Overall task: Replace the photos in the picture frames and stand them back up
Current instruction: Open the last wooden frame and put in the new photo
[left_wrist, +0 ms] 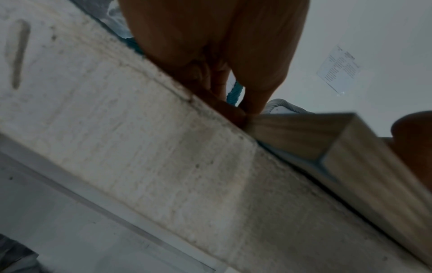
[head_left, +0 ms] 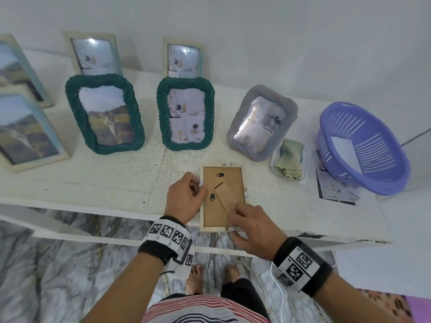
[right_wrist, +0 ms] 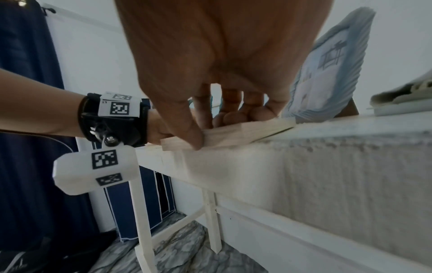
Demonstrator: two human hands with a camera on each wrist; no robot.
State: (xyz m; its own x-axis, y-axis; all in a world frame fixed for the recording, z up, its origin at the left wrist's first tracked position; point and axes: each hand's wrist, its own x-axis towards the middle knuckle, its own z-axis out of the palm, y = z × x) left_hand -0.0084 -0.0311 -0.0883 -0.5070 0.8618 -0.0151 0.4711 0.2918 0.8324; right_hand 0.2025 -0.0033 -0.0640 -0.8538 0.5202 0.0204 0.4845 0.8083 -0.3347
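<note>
While the wooden frame is lying face down at the table's near edge, the left hand is pinching its left rail with curled fingers and the right hand is gripping the lower right corner. It is looking light and stiff, though probably glazed, so holding it by the rails is seeming safest.

White table w/ slatted legs against plain white wall; grey marble floor, navy curtain.
</note>
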